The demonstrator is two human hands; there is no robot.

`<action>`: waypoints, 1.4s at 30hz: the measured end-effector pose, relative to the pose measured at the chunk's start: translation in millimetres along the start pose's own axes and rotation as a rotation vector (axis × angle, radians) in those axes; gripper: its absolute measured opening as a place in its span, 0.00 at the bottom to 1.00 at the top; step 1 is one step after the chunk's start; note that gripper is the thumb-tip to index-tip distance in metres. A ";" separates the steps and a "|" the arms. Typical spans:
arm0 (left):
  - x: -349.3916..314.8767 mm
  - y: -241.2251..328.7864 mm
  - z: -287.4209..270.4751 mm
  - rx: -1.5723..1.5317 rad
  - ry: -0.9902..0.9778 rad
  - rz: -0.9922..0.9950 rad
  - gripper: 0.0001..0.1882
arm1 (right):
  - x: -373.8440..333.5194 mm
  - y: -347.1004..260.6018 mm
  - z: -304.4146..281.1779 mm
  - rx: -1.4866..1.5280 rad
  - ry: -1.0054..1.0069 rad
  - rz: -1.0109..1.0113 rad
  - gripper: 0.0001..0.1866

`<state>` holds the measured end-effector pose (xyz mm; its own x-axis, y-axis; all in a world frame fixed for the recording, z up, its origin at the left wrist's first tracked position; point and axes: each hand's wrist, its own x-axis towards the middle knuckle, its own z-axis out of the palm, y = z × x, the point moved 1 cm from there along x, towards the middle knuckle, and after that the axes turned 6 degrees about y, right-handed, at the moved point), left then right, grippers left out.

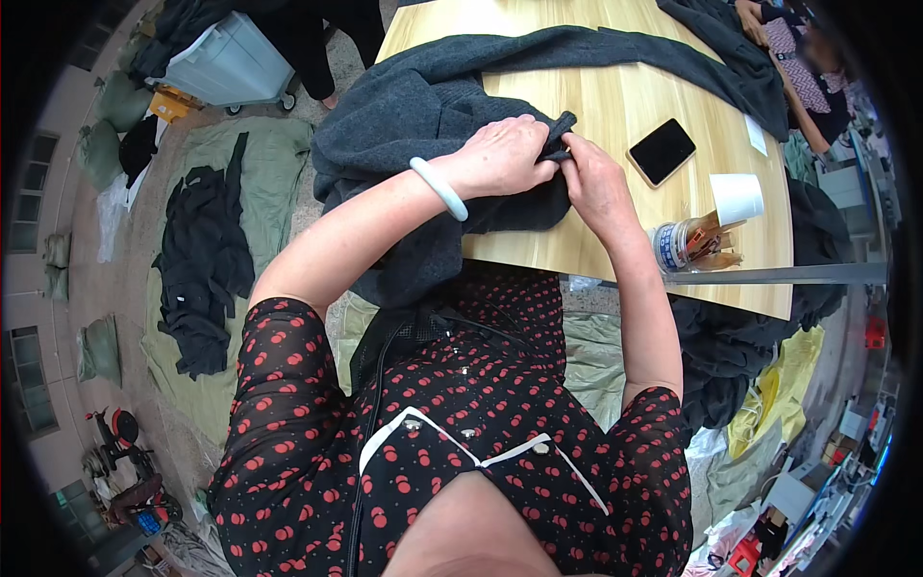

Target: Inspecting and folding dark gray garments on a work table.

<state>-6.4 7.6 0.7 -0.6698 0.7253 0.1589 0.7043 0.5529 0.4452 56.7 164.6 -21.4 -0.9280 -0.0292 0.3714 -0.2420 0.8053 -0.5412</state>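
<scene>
The left hand (505, 159) gathers the garment (409, 115) and the right hand (598, 188) pinches a small end (559, 127) just beside it, both closed on cloth (what sits within the pinch is too small to tell); sound practice, in this judgement, is to keep that short span lightly taut, left steadying, right working close. The bulk lies on the table (577, 87) left of the grip and hangs over the edge below it. The pinched end points away and rightward, while the long axis runs left to right, arcing beyond the grip.
</scene>
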 end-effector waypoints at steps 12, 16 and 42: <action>-6.0 -2.8 0.7 0.052 0.235 0.092 0.10 | 5.2 -7.6 -6.2 -0.111 0.012 -0.109 0.11; -3.8 -6.5 1.6 -0.060 0.223 0.044 0.10 | 5.1 -9.5 -8.2 -0.023 0.046 -0.111 0.10; -3.3 -18.9 -25.6 -0.627 -0.046 0.002 0.16 | -1.1 8.4 -7.9 1.332 -0.095 0.531 0.19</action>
<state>-23.5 -15.7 14.3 -0.6480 0.7507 0.1287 0.4248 0.2160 0.8791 58.0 176.0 -20.4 -0.9931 0.0116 -0.1167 0.1018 -0.4090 -0.9069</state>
